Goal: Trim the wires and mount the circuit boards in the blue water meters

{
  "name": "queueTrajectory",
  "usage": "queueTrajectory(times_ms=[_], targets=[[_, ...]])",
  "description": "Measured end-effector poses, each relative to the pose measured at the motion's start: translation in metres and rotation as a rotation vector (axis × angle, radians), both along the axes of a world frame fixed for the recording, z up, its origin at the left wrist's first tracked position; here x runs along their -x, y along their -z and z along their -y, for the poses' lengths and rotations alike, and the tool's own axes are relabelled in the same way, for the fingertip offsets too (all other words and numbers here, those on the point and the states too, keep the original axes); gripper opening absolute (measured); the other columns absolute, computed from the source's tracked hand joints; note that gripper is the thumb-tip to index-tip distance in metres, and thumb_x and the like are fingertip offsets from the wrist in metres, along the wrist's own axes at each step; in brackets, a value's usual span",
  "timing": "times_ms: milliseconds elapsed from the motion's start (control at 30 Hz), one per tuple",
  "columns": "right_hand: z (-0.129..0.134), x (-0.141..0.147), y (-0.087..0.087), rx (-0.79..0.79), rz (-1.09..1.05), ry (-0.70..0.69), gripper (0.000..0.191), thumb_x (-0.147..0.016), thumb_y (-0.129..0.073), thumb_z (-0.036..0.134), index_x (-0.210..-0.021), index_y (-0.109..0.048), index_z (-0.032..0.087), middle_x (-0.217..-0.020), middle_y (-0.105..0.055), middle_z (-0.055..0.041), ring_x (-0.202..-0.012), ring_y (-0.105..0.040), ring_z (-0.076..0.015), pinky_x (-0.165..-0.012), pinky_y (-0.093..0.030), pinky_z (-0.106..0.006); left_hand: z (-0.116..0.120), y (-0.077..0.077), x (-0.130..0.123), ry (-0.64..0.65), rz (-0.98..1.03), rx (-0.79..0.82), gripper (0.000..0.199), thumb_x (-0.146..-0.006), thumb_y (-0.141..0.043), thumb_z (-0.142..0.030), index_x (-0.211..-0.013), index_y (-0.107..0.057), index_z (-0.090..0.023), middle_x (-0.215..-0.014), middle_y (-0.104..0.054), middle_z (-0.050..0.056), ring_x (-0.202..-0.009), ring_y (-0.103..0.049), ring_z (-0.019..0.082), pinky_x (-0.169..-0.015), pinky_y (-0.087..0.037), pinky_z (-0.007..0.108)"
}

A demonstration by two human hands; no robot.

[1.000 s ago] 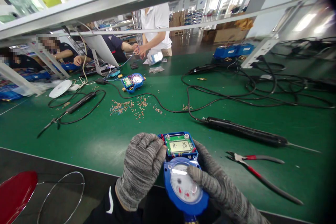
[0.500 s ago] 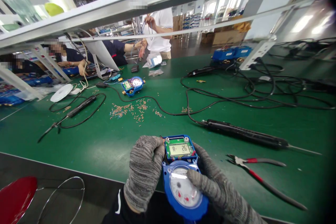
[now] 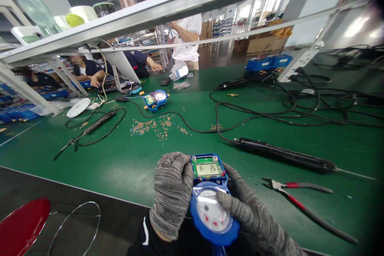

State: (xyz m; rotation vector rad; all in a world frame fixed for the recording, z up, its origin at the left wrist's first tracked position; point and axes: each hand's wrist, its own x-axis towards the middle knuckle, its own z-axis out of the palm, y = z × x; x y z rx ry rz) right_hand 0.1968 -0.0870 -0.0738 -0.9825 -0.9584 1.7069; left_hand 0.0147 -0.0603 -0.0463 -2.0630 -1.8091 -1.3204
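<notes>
A blue water meter (image 3: 214,207) is held at the table's front edge. Its display reads "A- 26" on an exposed green circuit board, and its round dial faces up. My left hand (image 3: 172,192), in a grey knit glove, closes on the left side of the display housing; its fingertips are partly hidden. My right hand (image 3: 246,208), gloved alike, wraps the right side, with the thumb lying on the dial cover. Diagonal cutters (image 3: 288,190) with red and black handles lie to the right. Behind them is a black electric screwdriver (image 3: 282,154) with a long thin bit.
Many small screws (image 3: 150,126) are scattered on the green table (image 3: 120,176). A second blue meter (image 3: 156,100) stands farther back. At left lies another corded tool (image 3: 99,123). Black cables (image 3: 270,112) loop across the right side. A metal shelf (image 3: 168,4) spans overhead; people work beyond it.
The view has shifted slightly, so most things appear a little farther right. Both hands keep hold of the meter, and its display reads the same. A co-worker's arm in the background has moved.
</notes>
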Motion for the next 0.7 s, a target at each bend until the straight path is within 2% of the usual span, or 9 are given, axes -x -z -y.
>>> queueTrajectory(times_ms=[133,233,300,367,500,600,700], targets=[[-0.001,0.0,-0.004,0.026,0.041,0.02,0.081,-0.078,-0.076,0.047,-0.146,-0.034,0.032,-0.141,-0.058,-0.012,-0.124,-0.058,-0.035,-0.106,-0.042,-0.055,0.0,0.003,0.001,-0.044,0.175,0.13,0.026,-0.086,-0.067,-0.02,-0.112,-0.066,-0.018,-0.104,-0.074,0.01,-0.093,-0.07,0.026,-0.087,-0.058,0.05],[0.0,-0.001,-0.005,0.015,0.009,-0.004,0.08,-0.078,-0.076,0.046,-0.145,-0.035,0.031,-0.14,-0.058,-0.0121,-0.121,-0.061,-0.0345,-0.104,-0.045,-0.054,0.001,0.005,0.002,-0.053,0.266,0.199,0.016,-0.086,-0.067,-0.023,-0.101,-0.068,-0.019,-0.099,-0.073,0.008,-0.091,-0.07,0.025,-0.087,-0.057,0.05],[0.001,-0.001,-0.005,-0.003,-0.005,-0.009,0.077,-0.079,-0.075,0.044,-0.144,-0.036,0.032,-0.142,-0.057,-0.0116,-0.122,-0.06,-0.0334,-0.103,-0.045,-0.052,0.003,0.006,0.001,-0.031,0.295,0.191,0.007,-0.088,-0.064,-0.024,-0.09,-0.068,-0.019,-0.093,-0.072,0.007,-0.088,-0.069,0.023,-0.086,-0.057,0.048],[0.001,-0.002,-0.004,-0.012,-0.003,-0.002,0.076,-0.079,-0.076,0.043,-0.143,-0.037,0.031,-0.145,-0.054,-0.0111,-0.124,-0.058,-0.033,-0.104,-0.045,-0.051,0.005,0.007,-0.002,-0.021,0.303,0.169,0.009,-0.09,-0.062,-0.024,-0.087,-0.068,-0.018,-0.094,-0.072,0.007,-0.089,-0.069,0.023,-0.087,-0.057,0.047],[0.0,-0.001,-0.005,0.005,-0.004,0.002,0.078,-0.078,-0.077,0.044,-0.143,-0.037,0.031,-0.145,-0.055,-0.0108,-0.125,-0.058,-0.0333,-0.102,-0.047,-0.05,0.008,0.009,-0.007,-0.064,0.238,0.103,0.015,-0.09,-0.061,-0.021,-0.103,-0.07,-0.019,-0.101,-0.074,0.009,-0.095,-0.07,0.025,-0.09,-0.056,0.051],[0.0,-0.001,-0.004,0.005,-0.016,0.0,0.077,-0.079,-0.076,0.043,-0.144,-0.036,0.032,-0.142,-0.057,-0.0099,-0.124,-0.059,-0.0325,-0.103,-0.046,-0.049,0.007,0.011,-0.007,-0.088,0.183,0.042,0.019,-0.089,-0.063,-0.021,-0.107,-0.069,-0.018,-0.104,-0.074,0.01,-0.097,-0.07,0.027,-0.092,-0.056,0.052],[0.001,-0.001,-0.003,-0.005,-0.034,-0.01,0.074,-0.081,-0.074,0.043,-0.144,-0.037,0.033,-0.145,-0.054,-0.0094,-0.125,-0.058,-0.0324,-0.104,-0.045,-0.05,0.005,0.011,-0.004,-0.12,0.218,0.073,0.025,-0.086,-0.067,-0.023,-0.111,-0.068,-0.018,-0.108,-0.074,0.011,-0.1,-0.071,0.028,-0.091,-0.056,0.053]])
